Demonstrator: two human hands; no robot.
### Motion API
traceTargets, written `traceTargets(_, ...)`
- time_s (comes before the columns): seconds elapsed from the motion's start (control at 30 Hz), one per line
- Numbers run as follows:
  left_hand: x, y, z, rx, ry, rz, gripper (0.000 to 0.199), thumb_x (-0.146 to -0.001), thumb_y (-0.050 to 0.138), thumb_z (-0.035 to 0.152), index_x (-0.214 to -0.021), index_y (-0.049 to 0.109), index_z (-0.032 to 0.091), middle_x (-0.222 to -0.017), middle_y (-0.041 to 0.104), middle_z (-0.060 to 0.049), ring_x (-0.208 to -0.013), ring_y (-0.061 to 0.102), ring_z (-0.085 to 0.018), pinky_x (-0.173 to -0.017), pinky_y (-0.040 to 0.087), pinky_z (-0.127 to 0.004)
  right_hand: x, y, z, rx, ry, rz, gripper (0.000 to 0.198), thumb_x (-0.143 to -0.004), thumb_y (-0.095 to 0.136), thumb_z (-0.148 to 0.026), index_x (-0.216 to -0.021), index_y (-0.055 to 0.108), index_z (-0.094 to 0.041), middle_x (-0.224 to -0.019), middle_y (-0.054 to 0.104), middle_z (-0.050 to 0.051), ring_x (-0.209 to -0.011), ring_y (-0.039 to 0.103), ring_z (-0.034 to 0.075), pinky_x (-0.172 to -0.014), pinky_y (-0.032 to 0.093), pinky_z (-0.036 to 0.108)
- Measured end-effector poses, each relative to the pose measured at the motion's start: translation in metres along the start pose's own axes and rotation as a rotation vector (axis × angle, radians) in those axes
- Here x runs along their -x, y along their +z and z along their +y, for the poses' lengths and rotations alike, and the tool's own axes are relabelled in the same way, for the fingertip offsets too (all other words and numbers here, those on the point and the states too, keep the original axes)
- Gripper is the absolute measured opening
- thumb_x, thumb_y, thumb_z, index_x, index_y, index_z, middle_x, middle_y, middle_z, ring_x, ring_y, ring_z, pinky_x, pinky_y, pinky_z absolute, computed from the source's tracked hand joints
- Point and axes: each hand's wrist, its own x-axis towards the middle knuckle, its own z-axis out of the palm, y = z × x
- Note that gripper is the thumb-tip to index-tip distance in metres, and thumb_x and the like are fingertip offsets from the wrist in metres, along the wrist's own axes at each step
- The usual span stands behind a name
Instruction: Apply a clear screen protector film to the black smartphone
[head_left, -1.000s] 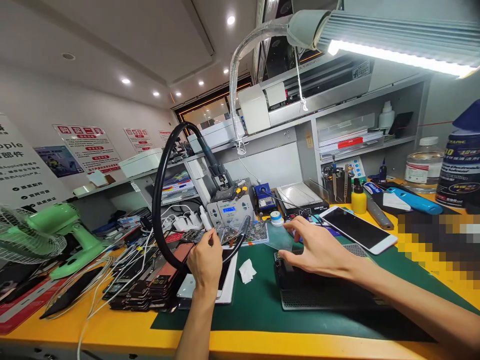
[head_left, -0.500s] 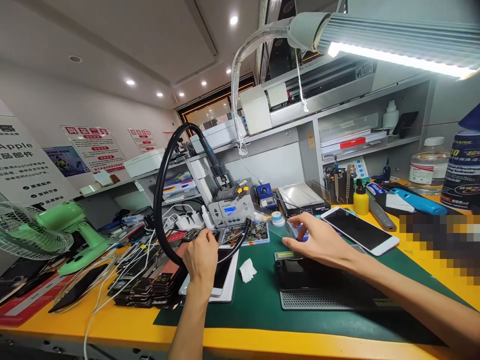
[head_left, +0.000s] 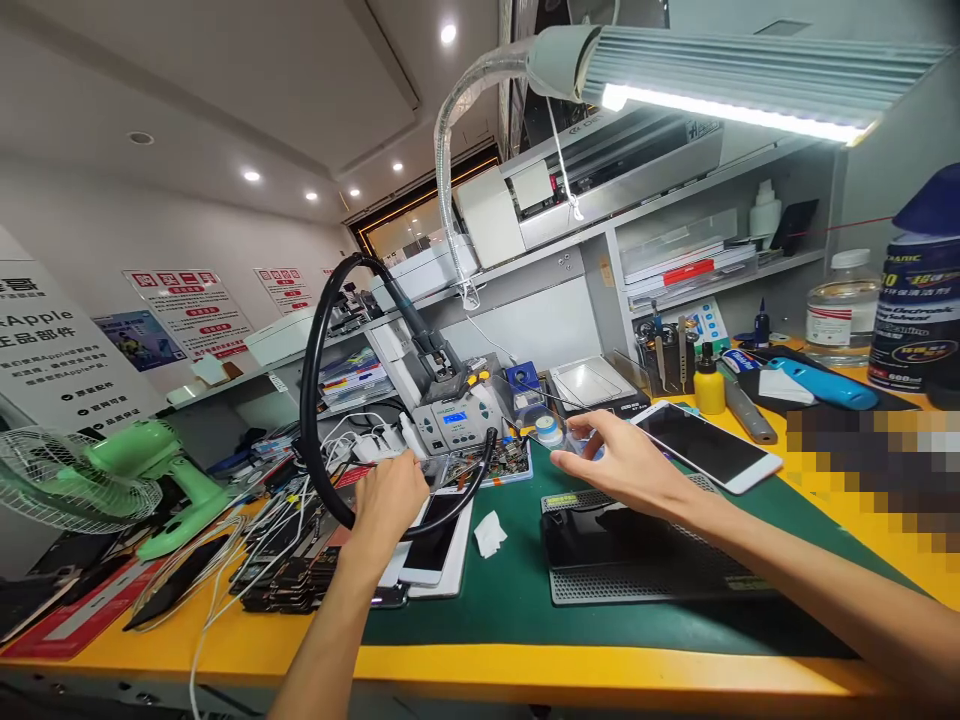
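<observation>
My left hand (head_left: 388, 498) is closed, fingertips turned away, in front of the hot air station (head_left: 454, 422) and beside its looped black hose (head_left: 309, 400). What it holds, if anything, is hidden. My right hand (head_left: 626, 462) has thumb and fingers curved and apart, beside a small clear container (head_left: 576, 438); whether they touch it I cannot tell. Left of that stands a small white jar with a blue label (head_left: 549, 431). Below the right hand, a black phone (head_left: 600, 540) lies on a grey perforated plate (head_left: 622, 590). A crumpled white tissue (head_left: 490, 535) lies on the green mat (head_left: 480, 620).
Stacked phone parts (head_left: 289, 583) and a white phone (head_left: 431, 550) lie near my left hand. Another white phone (head_left: 709, 445) is at right, near a yellow bottle (head_left: 708, 385). A tray of small parts (head_left: 510, 462) sits behind. A lamp (head_left: 720, 75) hangs above; a green fan (head_left: 142, 465) stands left.
The view has shifted slightly. My right hand has moved up and left, towards the white jar. My left hand has moved slightly left and stays closed.
</observation>
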Motion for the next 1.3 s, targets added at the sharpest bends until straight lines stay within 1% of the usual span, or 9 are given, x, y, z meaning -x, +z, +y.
traceTargets(0.2,-0.018,-0.007,-0.007,-0.020,0.052,-0.129,0.030,-0.091,0.042,0.025,-0.093,0.071,0.020,-0.099,0.075,-0.017,-0.098,0.070,-0.037,-0.074,0.049,-0.039,-0.001,0.000,0.001,-0.019,-0.011,0.014,0.057,-0.077,0.064,-0.053,-0.118,0.064,-0.014,-0.099,0.070,0.009,-0.092,0.065,0.025,-0.086,0.048,0.038)
traceTargets(0.4,-0.036,-0.017,-0.015,-0.033,0.055,-0.297,0.015,-0.089,0.056,0.023,-0.088,0.070,0.020,-0.095,0.074,-0.010,-0.095,0.069,-0.028,-0.077,0.051,-0.036,-0.001,-0.002,-0.001,-0.030,-0.016,0.014,0.057,-0.077,0.064,-0.052,-0.118,0.064,-0.013,-0.101,0.070,0.011,-0.094,0.065,0.027,-0.086,0.048,0.038)
traceTargets(0.53,-0.046,-0.021,-0.013,-0.065,0.024,-0.406,0.025,-0.095,0.062,0.036,-0.109,0.066,0.016,-0.108,0.069,-0.007,-0.096,0.067,-0.021,-0.084,0.056,-0.040,0.001,-0.002,0.000,-0.037,-0.022,0.013,0.057,-0.077,0.064,-0.051,-0.118,0.064,-0.013,-0.102,0.070,0.011,-0.093,0.065,0.027,-0.086,0.049,0.038)
traceTargets(0.63,-0.053,-0.021,-0.009,-0.077,-0.001,-0.431,0.033,-0.095,0.063,0.036,-0.123,0.061,0.017,-0.122,0.064,-0.009,-0.104,0.065,-0.022,-0.087,0.057,-0.042,0.001,-0.002,0.002,-0.037,-0.030,0.020,0.056,-0.077,0.064,-0.051,-0.118,0.064,-0.013,-0.101,0.070,0.010,-0.093,0.066,0.027,-0.084,0.049,0.038)
traceTargets(0.8,-0.058,-0.017,-0.003,-0.063,-0.003,-0.398,0.034,-0.095,0.064,0.036,-0.124,0.061,0.018,-0.124,0.063,-0.009,-0.107,0.064,-0.023,-0.090,0.056,-0.043,0.001,-0.002,0.003,-0.026,-0.056,0.034,0.055,-0.078,0.065,-0.052,-0.118,0.064,-0.014,-0.098,0.070,0.010,-0.090,0.066,0.026,-0.081,0.049,0.036)
traceTargets(0.93,-0.056,-0.016,0.001,0.010,0.026,-0.275,0.030,-0.095,0.059,0.034,-0.119,0.065,0.017,-0.118,0.069,-0.012,-0.110,0.065,-0.029,-0.091,0.052,-0.044,0.000,-0.001,0.003,0.004,-0.088,0.046,0.054,-0.077,0.066,-0.050,-0.117,0.063,-0.014,-0.094,0.069,0.008,-0.085,0.065,0.024,-0.078,0.049,0.036)
traceTargets(1.07,-0.047,-0.017,0.006,0.168,0.127,-0.156,0.035,-0.092,0.049,0.029,-0.123,0.065,0.022,-0.111,0.075,-0.010,-0.110,0.068,-0.028,-0.085,0.050,-0.033,-0.001,-0.002,0.007,0.069,-0.219,0.054,0.051,-0.077,0.067,-0.048,-0.116,0.063,-0.015,-0.095,0.064,0.006,-0.079,0.062,0.021,-0.076,0.048,0.035)
traceTargets(1.17,-0.034,-0.020,0.008,0.267,0.197,-0.097,0.042,-0.092,0.048,0.029,-0.131,0.058,0.021,-0.122,0.071,-0.008,-0.113,0.066,-0.023,-0.091,0.049,-0.029,-0.001,-0.006,0.010,0.159,-0.327,0.031,0.053,-0.076,0.067,-0.045,-0.120,0.061,-0.016,-0.104,0.061,0.009,-0.081,0.061,0.021,-0.076,0.049,0.035)
traceTargets(1.3,-0.013,-0.028,0.007,0.327,0.278,-0.057,0.055,-0.089,0.051,0.027,-0.142,0.047,0.015,-0.143,0.056,-0.013,-0.133,0.052,-0.026,-0.110,0.041,-0.036,0.000,-0.017,0.014,0.305,-0.425,-0.027,0.058,-0.077,0.065,-0.043,-0.128,0.057,-0.015,-0.113,0.058,0.011,-0.088,0.062,0.025,-0.076,0.049,0.036)
